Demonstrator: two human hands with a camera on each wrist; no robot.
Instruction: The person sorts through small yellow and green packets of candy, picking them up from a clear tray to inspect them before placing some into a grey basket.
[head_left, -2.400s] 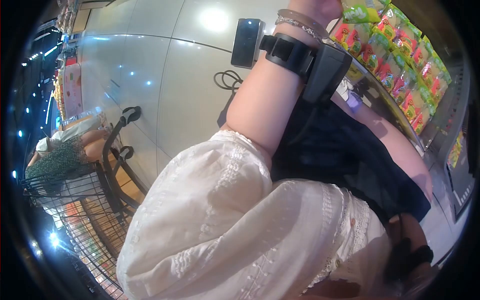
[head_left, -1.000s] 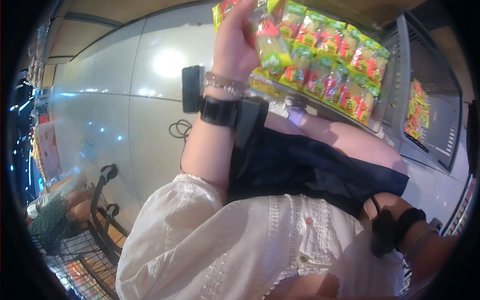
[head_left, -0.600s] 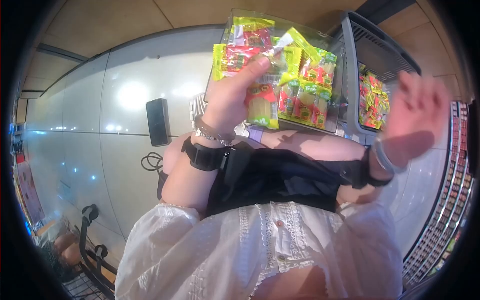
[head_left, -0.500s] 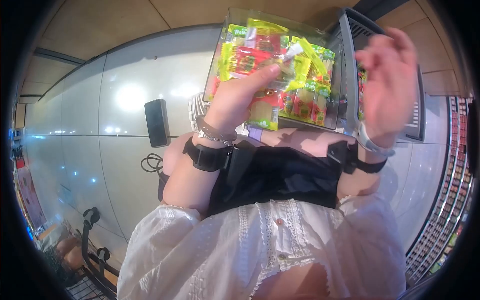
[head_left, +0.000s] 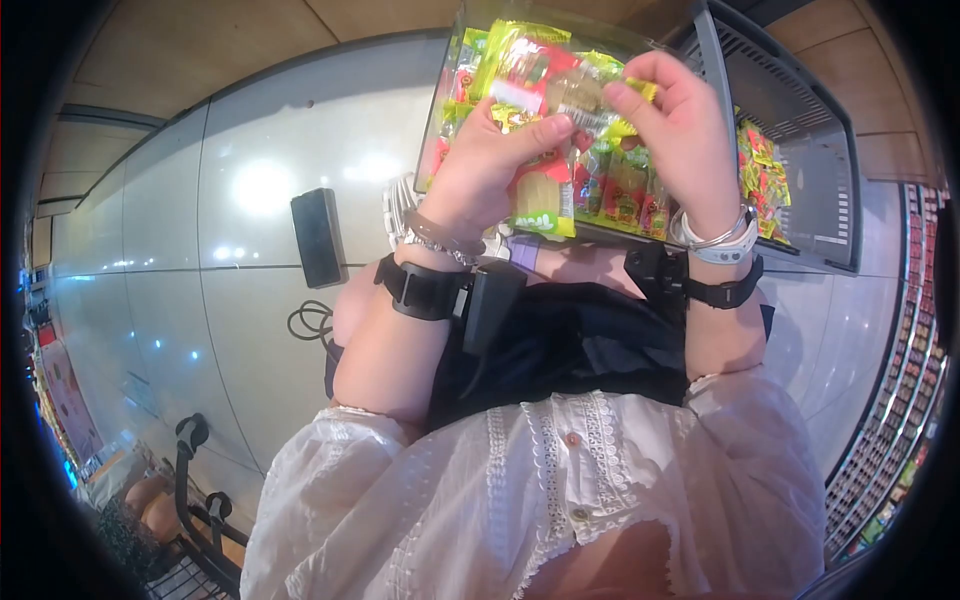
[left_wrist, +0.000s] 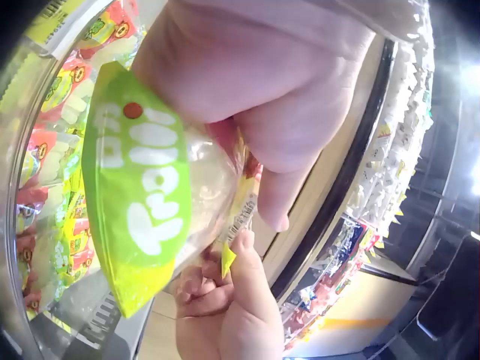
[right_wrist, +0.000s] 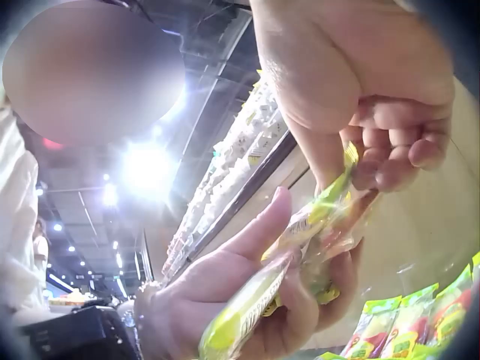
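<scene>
I watch the left hand [head_left: 480, 165] grip several candy packets [head_left: 545, 205] above the near left corner of the clear bin [head_left: 610, 35]. The right hand [head_left: 690, 140] pinches one packet's end, so that packet spans the two hands. Inside the bin I make out rows of packets [head_left: 625, 190]; beside its right edge, the grey basket [head_left: 812, 190] holds loose packets [head_left: 765, 195].

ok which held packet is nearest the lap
The packet jutting from the left hand, its green, white-lettered end pointing toward the lap; the other held packets lie farther forward.
</scene>
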